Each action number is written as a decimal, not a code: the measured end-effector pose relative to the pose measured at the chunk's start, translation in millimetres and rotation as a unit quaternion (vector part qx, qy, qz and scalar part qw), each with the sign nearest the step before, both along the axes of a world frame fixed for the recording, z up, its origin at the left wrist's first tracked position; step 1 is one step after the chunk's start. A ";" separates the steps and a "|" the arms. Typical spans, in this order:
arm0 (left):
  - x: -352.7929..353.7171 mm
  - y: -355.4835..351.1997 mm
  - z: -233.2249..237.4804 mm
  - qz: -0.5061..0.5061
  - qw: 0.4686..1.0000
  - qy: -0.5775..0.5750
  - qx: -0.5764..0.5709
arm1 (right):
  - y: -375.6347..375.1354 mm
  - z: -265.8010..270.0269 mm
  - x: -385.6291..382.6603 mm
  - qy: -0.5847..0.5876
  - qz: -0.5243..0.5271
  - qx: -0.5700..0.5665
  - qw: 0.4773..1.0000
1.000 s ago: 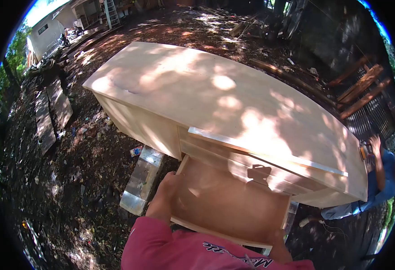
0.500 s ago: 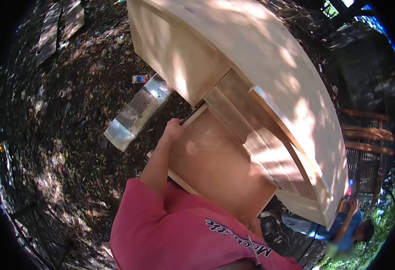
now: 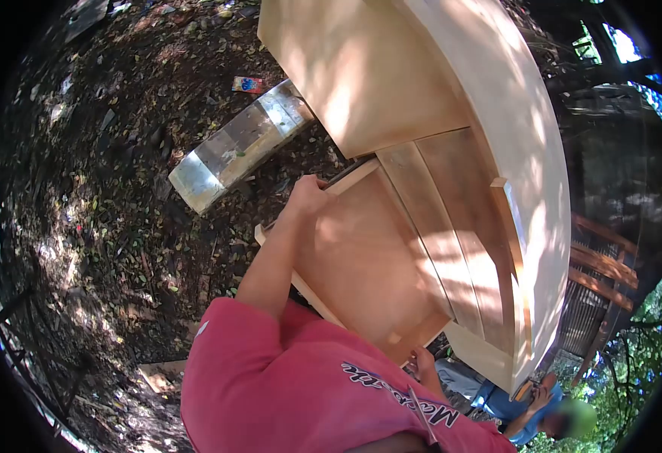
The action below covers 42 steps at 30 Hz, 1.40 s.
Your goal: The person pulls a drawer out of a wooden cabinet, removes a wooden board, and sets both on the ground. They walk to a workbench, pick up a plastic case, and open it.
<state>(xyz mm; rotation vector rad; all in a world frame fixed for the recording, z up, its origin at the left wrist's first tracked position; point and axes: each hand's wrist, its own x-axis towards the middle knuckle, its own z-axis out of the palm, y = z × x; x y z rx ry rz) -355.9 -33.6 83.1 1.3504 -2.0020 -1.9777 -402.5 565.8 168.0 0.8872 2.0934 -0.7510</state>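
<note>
A wooden drawer [image 3: 369, 245] sticks out from the front of a pale wooden cabinet [image 3: 376, 75], right before my body. My left hand [image 3: 310, 198] is closed round the drawer's left side wall. At the opposite side wall, my right hand [image 3: 423, 364] grips the edge with fingers bent; part of it is hidden by my sleeve. Beside the drawer, inside the cabinet frame, run bare boards [image 3: 437, 219]. A curved wooden strip [image 3: 514, 257] stands along the cabinet's edge.
A long paint-marked wooden block [image 3: 240, 143] lies on leaf-littered ground [image 3: 120, 226] to the left, near a small red and blue packet [image 3: 248, 84]. At lower right, a person in blue [image 3: 523, 408] has a hand at the cabinet's corner. Wooden rails [image 3: 603, 264] stand behind.
The view has turned, and the cabinet appears more upright in it. My right hand and the drawer's right wall now show more clearly. Both hands stay on the drawer.
</note>
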 end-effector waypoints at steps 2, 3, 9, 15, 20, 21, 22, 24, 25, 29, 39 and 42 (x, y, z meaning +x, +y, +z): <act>-7.5 3.4 -1.4 -0.012 0.999 -0.015 -0.027 | 9.9 -4.7 2.7 0.010 0.005 0.037 0.999; -11.2 2.7 0.4 -0.016 0.998 -0.035 -0.053 | 15.1 -11.4 1.9 0.015 0.018 0.074 0.997; -36.7 13.2 25.7 -0.064 0.975 -0.151 -0.148 | 64.9 -42.6 24.9 0.109 -0.115 0.134 0.978; -42.0 10.9 18.4 -0.101 0.955 -0.185 -0.207 | 125.1 -141.2 36.9 0.276 -0.195 -0.022 0.941; -42.2 24.1 64.9 -0.088 0.969 -0.194 -0.125 | 58.5 -70.2 42.3 0.117 -0.217 -0.192 0.950; -43.0 29.6 79.9 -0.097 0.968 -0.192 -0.133 | 74.8 -99.7 41.9 0.151 -0.176 -0.166 0.958; -38.1 39.2 103.0 -0.082 0.968 -0.188 -0.147 | 93.0 -131.4 46.3 0.185 -0.133 -0.136 0.964; -35.9 38.5 86.0 -0.092 0.963 -0.160 -0.195 | 113.3 -172.4 53.2 0.208 -0.158 -0.154 0.953; -34.6 36.8 78.7 -0.119 0.955 -0.138 -0.232 | 110.2 -172.0 52.4 0.220 -0.165 -0.163 0.947; -47.1 7.2 22.1 -0.126 0.957 -0.190 -0.182 | 65.2 -118.7 49.1 0.248 -0.033 0.033 0.968; -52.0 -38.8 -99.7 -0.603 0.539 -0.110 -0.577 | 63.8 -112.0 63.5 0.266 0.064 0.071 0.959; -41.6 -52.5 -106.0 -0.445 0.853 0.033 -0.272 | 62.5 -95.4 46.0 0.191 0.538 0.247 0.783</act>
